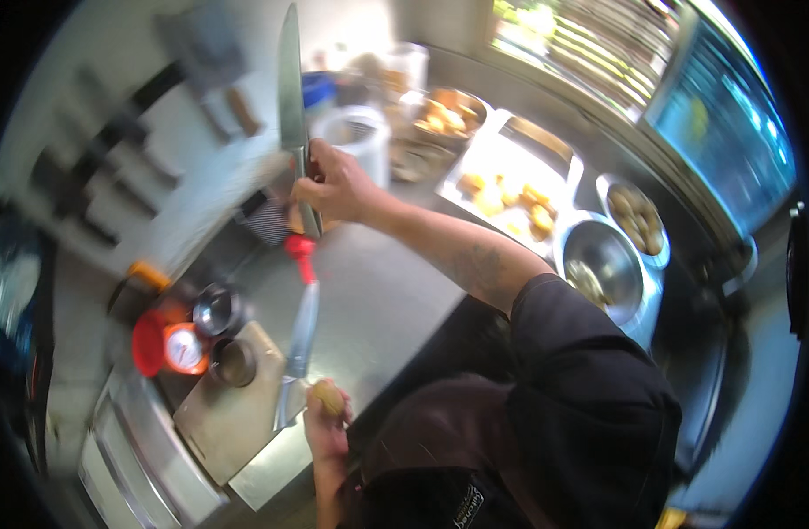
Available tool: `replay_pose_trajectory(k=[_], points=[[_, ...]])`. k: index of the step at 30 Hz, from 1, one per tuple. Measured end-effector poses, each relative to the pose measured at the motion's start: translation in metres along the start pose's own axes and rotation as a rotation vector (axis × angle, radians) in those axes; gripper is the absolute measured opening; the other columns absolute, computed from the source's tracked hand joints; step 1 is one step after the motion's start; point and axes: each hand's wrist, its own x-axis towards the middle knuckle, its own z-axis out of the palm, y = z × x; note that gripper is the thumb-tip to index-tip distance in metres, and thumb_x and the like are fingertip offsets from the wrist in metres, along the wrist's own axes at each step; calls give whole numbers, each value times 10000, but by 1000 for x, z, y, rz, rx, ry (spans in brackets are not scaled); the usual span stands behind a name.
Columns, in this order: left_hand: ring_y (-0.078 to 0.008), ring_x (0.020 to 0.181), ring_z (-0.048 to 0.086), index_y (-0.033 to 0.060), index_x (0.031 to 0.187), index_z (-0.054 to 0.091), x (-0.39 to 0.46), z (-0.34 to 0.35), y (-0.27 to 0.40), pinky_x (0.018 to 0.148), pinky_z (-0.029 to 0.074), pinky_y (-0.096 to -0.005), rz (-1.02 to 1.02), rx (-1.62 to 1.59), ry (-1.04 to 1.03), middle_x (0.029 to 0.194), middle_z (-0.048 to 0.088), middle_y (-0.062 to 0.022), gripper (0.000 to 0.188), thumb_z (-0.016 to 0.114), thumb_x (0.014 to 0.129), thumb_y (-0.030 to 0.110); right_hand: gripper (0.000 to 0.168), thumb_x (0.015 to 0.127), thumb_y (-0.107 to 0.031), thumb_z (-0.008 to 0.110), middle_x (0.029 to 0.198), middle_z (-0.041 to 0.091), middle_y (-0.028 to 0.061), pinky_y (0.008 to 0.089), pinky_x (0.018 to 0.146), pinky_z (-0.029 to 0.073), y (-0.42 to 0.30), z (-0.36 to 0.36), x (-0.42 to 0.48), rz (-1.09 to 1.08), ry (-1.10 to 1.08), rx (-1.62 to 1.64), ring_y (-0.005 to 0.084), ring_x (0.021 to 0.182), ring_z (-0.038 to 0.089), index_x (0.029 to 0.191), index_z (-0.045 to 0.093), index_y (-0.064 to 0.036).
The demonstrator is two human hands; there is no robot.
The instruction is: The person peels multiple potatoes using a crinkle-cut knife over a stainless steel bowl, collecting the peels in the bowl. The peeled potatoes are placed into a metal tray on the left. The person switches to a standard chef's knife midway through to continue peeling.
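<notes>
My right hand (345, 182) is stretched out over the counter, gripping the handle of a chef's knife (290, 92). Its blade points away from me, near the wall. Close to my body, my left hand (326, 436) holds a brownish potato (328, 398). Between the two hands, a red-handled kitchen knife (303, 324) lies on the steel counter (378, 291), its handle towards the wall. A metal blade-like piece (285, 403) shows beside my left hand; what it belongs to is unclear. Left of it sits a pale cutting board (226, 423).
Knives hang on a wall rack (123, 122). An orange kitchen scale (185, 348) and small bowls (217, 309) stand at left. A white tray (470, 149) holds yellowish pieces, with a steel bowl (619, 264) and a potato-filled container (636, 218) beside it. White tubs (358, 139) stand behind.
</notes>
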Motion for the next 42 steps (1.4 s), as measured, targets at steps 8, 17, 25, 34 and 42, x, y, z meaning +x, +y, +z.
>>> replay_pose_trajectory(k=[8, 17, 25, 34, 42], points=[[-235, 837, 713, 68, 1462, 438, 59, 172, -34, 698, 560, -322, -186, 315, -461, 1101, 681, -168, 596, 641, 979, 352, 682, 858, 15, 475, 956, 674, 199, 502, 851, 609, -11, -254, -254, 626, 269, 769, 350, 888, 711, 1534, 437, -67], [-318, 961, 729, -10, 1405, 512, 87, 373, -141, 735, 620, -365, -466, 192, -763, 1230, 672, -249, 518, 506, 1017, 333, 239, 1149, -281, 553, 888, 634, 7, 242, 559, 502, -1, -386, -401, 715, 474, 428, 86, 635, 607, 1252, 604, -71], [-337, 1083, 741, -5, 1563, 407, 71, 454, -197, 863, 646, -392, -509, 380, -875, 1292, 670, -258, 661, 570, 1029, 349, 297, 1053, -134, 614, 949, 645, 21, 253, 692, 518, -16, -435, -433, 725, 382, 284, 73, 771, 615, 1326, 600, -19], [-327, 1282, 661, -12, 1558, 391, 71, 474, -225, 1083, 584, -481, -576, 318, -946, 1385, 613, -209, 652, 567, 982, 237, 555, 882, -476, 884, 836, 729, 181, 385, 688, 576, -3, -446, -421, 550, 345, -251, 267, 758, 750, 1017, 688, 26], [-281, 1256, 648, 3, 1510, 412, 87, 482, -228, 1091, 543, -478, -595, 419, -1022, 1364, 611, -170, 598, 553, 965, 203, 563, 875, -513, 881, 706, 691, 155, 383, 598, 566, 7, -461, -417, 506, 331, -355, 259, 624, 726, 922, 686, 13]])
